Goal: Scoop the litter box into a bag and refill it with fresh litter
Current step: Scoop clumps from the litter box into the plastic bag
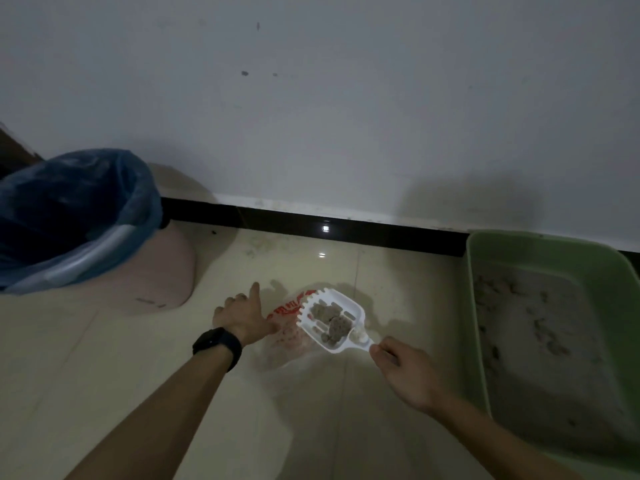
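The job looks partway done. The white slotted plastic scoop (332, 318) carries grey clumps (334, 323) and hangs just over the thin clear plastic bag with red print (287, 337) on the pale tiled floor (138, 358). To the right, the green rectangular plastic litter box (476, 341) shows dark lumps in its litter, so more passes seem needed, and refilling is not yet begun. The right hand (405, 372) curls round the scoop's handle. The left hand (242, 313) sits at the bag's left edge, forefinger straight. I cannot tell whether it pinches the plastic.
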{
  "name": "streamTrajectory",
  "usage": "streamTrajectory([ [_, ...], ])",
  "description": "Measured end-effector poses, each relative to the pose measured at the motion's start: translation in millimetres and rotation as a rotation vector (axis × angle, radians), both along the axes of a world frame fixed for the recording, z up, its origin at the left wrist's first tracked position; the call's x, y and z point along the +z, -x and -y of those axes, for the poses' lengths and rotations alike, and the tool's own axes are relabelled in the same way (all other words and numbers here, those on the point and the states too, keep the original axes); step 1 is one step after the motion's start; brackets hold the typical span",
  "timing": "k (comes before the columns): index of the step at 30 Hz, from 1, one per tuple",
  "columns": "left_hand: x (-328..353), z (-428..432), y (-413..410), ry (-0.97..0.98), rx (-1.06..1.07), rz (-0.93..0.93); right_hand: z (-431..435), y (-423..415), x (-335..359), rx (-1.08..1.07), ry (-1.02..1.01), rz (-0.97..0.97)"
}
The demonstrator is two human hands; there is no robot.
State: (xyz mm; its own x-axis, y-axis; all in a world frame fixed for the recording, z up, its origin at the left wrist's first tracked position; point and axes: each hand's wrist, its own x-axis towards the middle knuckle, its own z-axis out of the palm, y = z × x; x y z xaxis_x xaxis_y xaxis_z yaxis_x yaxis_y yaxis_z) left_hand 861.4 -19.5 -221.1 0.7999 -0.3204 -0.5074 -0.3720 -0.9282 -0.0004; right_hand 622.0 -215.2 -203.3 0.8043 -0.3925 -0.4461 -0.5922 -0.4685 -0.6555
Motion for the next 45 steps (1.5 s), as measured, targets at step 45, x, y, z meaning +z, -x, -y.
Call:
streamTrajectory([
  [45,21,51,-14,0.201,0.006,-0.083,17,-56,60,0.174,0.866,0.012],
])
